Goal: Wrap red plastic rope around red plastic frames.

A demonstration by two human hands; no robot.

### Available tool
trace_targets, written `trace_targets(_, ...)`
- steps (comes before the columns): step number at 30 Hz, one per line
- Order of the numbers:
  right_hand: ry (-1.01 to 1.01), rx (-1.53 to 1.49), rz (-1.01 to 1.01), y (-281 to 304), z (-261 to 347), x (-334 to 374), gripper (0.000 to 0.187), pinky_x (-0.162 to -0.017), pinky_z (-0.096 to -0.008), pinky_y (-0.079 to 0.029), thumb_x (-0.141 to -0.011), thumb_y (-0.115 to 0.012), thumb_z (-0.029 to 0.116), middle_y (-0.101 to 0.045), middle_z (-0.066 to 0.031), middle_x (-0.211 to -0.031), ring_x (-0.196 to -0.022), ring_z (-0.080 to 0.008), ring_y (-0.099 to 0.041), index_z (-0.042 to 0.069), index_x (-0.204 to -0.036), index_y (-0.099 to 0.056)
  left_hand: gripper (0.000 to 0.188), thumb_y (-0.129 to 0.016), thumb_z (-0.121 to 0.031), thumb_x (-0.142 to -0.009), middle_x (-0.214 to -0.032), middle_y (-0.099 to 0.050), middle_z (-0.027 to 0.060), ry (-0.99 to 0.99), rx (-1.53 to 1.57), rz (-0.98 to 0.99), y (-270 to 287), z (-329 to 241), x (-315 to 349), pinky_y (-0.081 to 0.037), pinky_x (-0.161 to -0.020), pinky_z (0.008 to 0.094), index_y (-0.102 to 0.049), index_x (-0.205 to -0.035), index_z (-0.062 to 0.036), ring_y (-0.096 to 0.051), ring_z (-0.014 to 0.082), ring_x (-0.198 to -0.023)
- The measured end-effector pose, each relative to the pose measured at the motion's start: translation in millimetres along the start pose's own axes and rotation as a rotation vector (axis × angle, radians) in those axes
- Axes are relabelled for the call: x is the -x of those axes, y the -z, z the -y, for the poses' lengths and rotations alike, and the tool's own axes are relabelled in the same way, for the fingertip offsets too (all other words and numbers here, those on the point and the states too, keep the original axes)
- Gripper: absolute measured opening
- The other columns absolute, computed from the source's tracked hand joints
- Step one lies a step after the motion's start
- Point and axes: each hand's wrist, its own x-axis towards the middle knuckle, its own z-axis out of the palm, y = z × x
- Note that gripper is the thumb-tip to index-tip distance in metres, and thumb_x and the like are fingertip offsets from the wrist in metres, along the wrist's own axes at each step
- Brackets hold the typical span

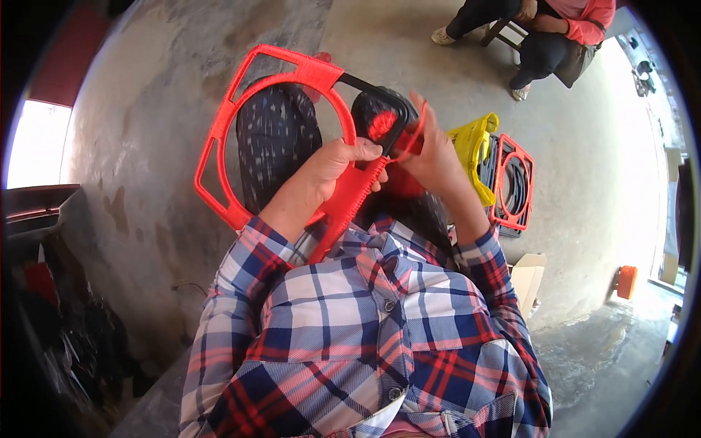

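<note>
A flat frame with rounded corners and a large inner ring (319,73) rests over my knees. Most of it is closely wrapped in red cord, while its upper right corner (398,106) is bare black. My left hand (332,164) is closed on the frame where the red wrapping meets the bare black bar. Just right of that bar, my right hand (438,160) is closed on a loop of red cord (419,130) leading to the wrapped edge. A bundle of red cord (382,124) shows through the bare corner. My right fingertips are partly hidden.
Right of my knee, a yellow bag (478,142) stands against a stack of black frames with a red-wrapped one (531,191) on it. A cardboard piece (529,281) is nearer me. Another person (548,36) sits at the far right. A dark container (40,201) stands left.
</note>
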Motion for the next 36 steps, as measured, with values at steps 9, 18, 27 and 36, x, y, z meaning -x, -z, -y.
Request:
trace_targets(9, -0.073, -0.687, -0.003, 0, 22, -19, 0.046, -0.089, -0.0295, -0.048, -0.082, -0.071, 0.002, -0.062, -0.0045, -0.113, -0.1, -0.0136, -0.058, -0.001, -0.124, -0.053, 0.012, -0.066, -0.011, -0.085, -0.079, -0.065, 0.0182, -0.042, -0.042, -0.043, -2, 9, -7, -0.056, -0.06, 0.0381, -0.06, -0.092, -0.0032, -0.067, 0.0283, -0.068)
trace_targets(18, -0.06, 0.13, -0.135, 72, 10, 48, 0.032, -0.081, -0.0259, -0.045, -0.078, -0.068, 0.019, -0.064, -0.0064, -0.102, -0.09, -0.0131, -0.059, -0.001, -0.103, -0.066, 0.017, -0.067, -0.015, -0.085, -0.078, -0.066, 0.0181, -0.035, -0.005, -0.092, 12, -1, -2, -0.054, -0.063, 0.036, -0.06, -0.092, -0.0003, -0.066, 0.0281, -0.065)
trace_targets(27, 0.007, -1.439, -0.702, 137, -141, 172, 0.021, -0.073, -0.0367, -0.05, -0.09, -0.058, 0.026, -0.057, -0.0028, -0.077, -0.068, -0.0145, -0.055, 0.007, -0.098, -0.056, 0.018, -0.068, -0.015, -0.084, -0.078, -0.066, 0.0174, -0.04, 0.075, -0.087, 23, -5, -2, -0.055, -0.06, 0.0351, -0.06, -0.092, -0.001, -0.065, 0.0268, -0.064)
trace_targets(36, -0.324, -0.936, -0.346, 40, -50, 80, 0.044, -0.057, -0.0251, -0.048, -0.083, -0.063, 0.006, -0.056, -0.001, -0.071, -0.061, -0.0117, -0.056, -0.002, -0.125, -0.051, 0.017, -0.068, -0.014, -0.081, -0.077, -0.066, 0.0186, 0.007, 0.044, -0.074, 11, -3, -9, -0.055, -0.062, 0.0357, -0.062, -0.09, -0.0011, -0.066, 0.0282, -0.063)
